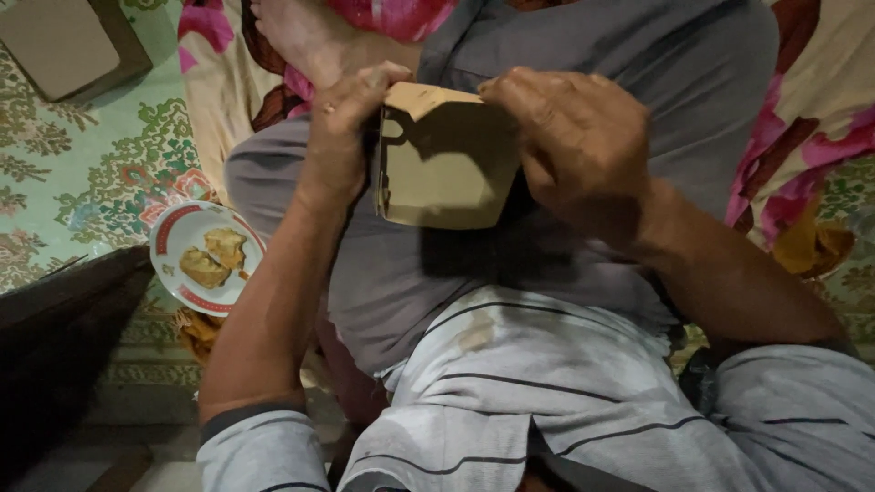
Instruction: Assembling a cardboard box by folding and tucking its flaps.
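Left hand [344, 137] and right hand [570, 137] both grasp tan cardboard box [447, 164] over lap; plate [173, 246] at 8 o'clock

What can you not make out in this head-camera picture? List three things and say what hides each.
- Inside of the cardboard box: its walls face the camera.
- Fingertips of the right hand: tucked behind the box.
- Kind of food on the plate: too small.
- Brown block: cut by the top edge.
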